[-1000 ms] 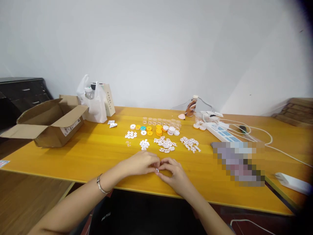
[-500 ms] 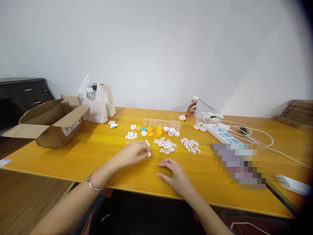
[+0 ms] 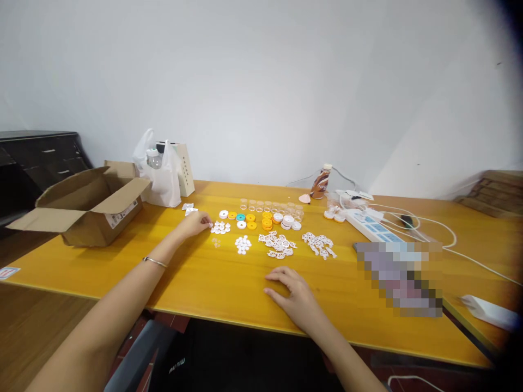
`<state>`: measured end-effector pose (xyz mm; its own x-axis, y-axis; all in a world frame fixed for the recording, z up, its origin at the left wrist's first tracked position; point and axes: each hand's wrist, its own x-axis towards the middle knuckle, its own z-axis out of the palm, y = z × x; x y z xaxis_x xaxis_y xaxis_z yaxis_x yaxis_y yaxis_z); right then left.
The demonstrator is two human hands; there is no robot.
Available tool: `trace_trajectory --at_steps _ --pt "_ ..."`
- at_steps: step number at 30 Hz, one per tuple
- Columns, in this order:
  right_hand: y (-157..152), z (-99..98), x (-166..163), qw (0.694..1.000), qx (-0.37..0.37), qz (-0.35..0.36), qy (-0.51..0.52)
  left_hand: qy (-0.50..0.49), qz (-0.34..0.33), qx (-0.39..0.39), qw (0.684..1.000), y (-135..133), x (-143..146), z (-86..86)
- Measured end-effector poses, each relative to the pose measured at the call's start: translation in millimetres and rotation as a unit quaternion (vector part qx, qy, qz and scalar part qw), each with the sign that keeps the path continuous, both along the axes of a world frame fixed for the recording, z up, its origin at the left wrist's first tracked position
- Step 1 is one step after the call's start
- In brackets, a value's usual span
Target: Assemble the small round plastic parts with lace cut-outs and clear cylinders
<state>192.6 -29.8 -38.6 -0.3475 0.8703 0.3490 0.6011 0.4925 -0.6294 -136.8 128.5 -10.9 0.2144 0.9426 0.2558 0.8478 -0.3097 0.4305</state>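
My left hand (image 3: 196, 224) reaches to the far left of the small parts, thumb and fingers pinched together on a small white plastic piece (image 3: 210, 224). Right beside it lies a cluster of white knob-like pieces (image 3: 221, 227). My right hand (image 3: 292, 291) rests on the table near its front edge, fingers apart and holding nothing. Beyond it are a pile of small white round pieces (image 3: 243, 245), a heap of white openwork pieces (image 3: 278, 244) and another of white pieces with stems (image 3: 318, 244). A few tiny clear bits (image 3: 216, 243) lie nearer the left forearm.
Behind stand white, orange and teal discs (image 3: 241, 217) and a row of clear cups (image 3: 259, 206). An open cardboard box (image 3: 85, 218) and white bag (image 3: 161, 182) are left; a brown bottle (image 3: 321, 182), power strip (image 3: 373, 228), cables and pixelated object (image 3: 398, 280) right.
My left hand has moved left and away from me, from above the round pieces to the edge of the knob-like cluster. The round pieces are uncovered. My right hand stays put.
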Motion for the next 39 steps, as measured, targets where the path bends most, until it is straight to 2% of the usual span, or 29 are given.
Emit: trace_trajectory --at_steps 8,13,15,17,20,23,25,29,34,39 --pt "-3 2.2 -2 0.999 0.013 0.003 0.030 -0.032 -0.014 0.035 0.999 -4 6 -3.2" --pt "9 23.8 22 0.995 0.087 -0.038 0.024 -0.056 0.018 0.073 0.996 -12 4 1.2" --pt "31 35.4 42 0.990 0.110 -0.092 -0.006 -0.065 0.030 0.087 0.994 -15 5 4.2" --pt "64 45.9 67 0.976 0.093 -0.189 -0.057 -0.071 0.032 0.095 0.992 -17 7 6.5" --pt "121 57.2 107 0.956 0.080 -0.272 -0.079 -0.070 0.023 0.093 0.993 -21 11 8.0" --pt "165 61.3 139 0.927 0.077 -0.354 -0.100 -0.064 0.004 0.084 0.994 -25 15 8.0" --pt "182 59.2 153 0.911 0.071 -0.388 -0.118 -0.059 -0.010 0.077 0.995 -26 17 8.2" --pt "196 47.7 165 0.906 0.047 -0.391 -0.155 -0.053 -0.025 0.066 0.996 -28 19 9.1" --pt "202 36.8 165 0.908 0.027 -0.377 -0.180 -0.053 -0.031 0.060 0.996 -29 19 9.1" --pt "195 47.1 166 0.901 0.030 -0.391 -0.188 -0.062 -0.022 0.072 0.995 -33 20 12.0"
